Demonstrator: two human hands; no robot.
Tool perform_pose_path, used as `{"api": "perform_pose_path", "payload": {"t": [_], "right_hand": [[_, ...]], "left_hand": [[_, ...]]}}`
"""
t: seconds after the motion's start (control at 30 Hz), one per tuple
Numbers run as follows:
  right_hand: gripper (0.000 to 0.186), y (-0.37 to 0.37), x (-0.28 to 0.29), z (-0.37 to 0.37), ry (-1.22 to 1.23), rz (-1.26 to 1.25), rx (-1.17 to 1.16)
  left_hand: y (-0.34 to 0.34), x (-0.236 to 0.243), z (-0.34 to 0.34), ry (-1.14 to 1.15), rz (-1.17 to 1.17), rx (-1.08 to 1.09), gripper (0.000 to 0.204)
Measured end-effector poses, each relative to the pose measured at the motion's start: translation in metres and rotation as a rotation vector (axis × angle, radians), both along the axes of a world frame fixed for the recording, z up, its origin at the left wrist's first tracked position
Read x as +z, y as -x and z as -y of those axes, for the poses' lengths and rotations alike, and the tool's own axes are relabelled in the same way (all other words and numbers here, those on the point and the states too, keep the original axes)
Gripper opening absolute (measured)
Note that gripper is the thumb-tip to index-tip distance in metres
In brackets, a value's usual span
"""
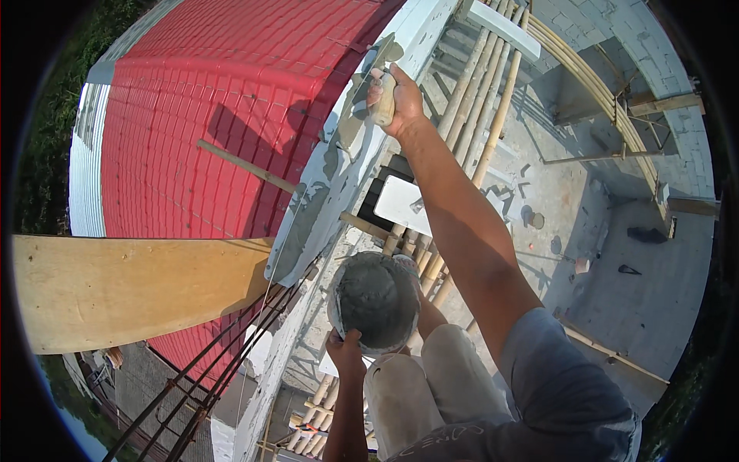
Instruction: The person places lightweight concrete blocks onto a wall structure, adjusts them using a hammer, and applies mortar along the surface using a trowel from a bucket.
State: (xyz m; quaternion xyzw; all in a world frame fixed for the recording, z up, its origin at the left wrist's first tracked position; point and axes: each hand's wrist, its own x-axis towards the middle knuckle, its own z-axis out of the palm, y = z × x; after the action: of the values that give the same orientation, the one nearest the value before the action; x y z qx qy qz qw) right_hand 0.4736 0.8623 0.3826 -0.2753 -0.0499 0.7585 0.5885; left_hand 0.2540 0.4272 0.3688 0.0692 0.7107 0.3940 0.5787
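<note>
My right hand [402, 104] reaches up to the wall top [323, 181], gripping the pale wooden handle [383, 102] of a tool, likely a trowel, over patches of wet grey mortar [351, 131]; its blade is hard to make out. My left hand [346, 350] holds the rim of a round bucket [334, 292] low in front of my knees, with grey mortar [377, 304] inside. A thin string runs along the wall beside the mortar.
Left are a red tiled roof [208, 177], a plywood sheet [131, 292] and steel rebar [185, 389]. Right, bamboo poles [473, 92] span a drop to a concrete floor [600, 285] and block walls [681, 154]. A white board [396, 200] lies near my arm.
</note>
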Motion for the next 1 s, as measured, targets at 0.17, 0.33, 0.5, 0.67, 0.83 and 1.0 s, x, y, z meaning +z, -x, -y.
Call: {"api": "perform_pose_path", "payload": {"t": [0.17,0.33,0.5,0.67,0.83,1.0], "right_hand": [[0.042,-0.02,-0.006,-0.03,-0.063,0.032,0.012],[0.041,-0.045,-0.001,-0.04,-0.076,-0.193,0.1],[0.039,-0.044,0.017,0.041,0.006,0.454,0.167],[0.033,-0.05,0.04,0.202,0.095,1.043,0.563],[0.038,-0.049,0.046,0.311,-0.009,1.628,1.233],[0.041,0.006,0.004,0.353,-0.074,2.012,1.356]], "left_hand": [[0.005,-0.003,0.005,0.03,0.001,-0.013,0.031],[0.002,-0.005,0.004,-0.085,0.035,-0.01,0.028],[0.004,0.002,-0.002,0.028,0.013,-0.006,0.025],[0.003,-0.003,-0.01,-0.01,-0.012,0.069,0.024],[0.004,-0.006,-0.013,-0.022,0.01,0.022,0.028],[-0.007,0.006,-0.024,-0.049,-0.094,-0.047,0.024]]}}
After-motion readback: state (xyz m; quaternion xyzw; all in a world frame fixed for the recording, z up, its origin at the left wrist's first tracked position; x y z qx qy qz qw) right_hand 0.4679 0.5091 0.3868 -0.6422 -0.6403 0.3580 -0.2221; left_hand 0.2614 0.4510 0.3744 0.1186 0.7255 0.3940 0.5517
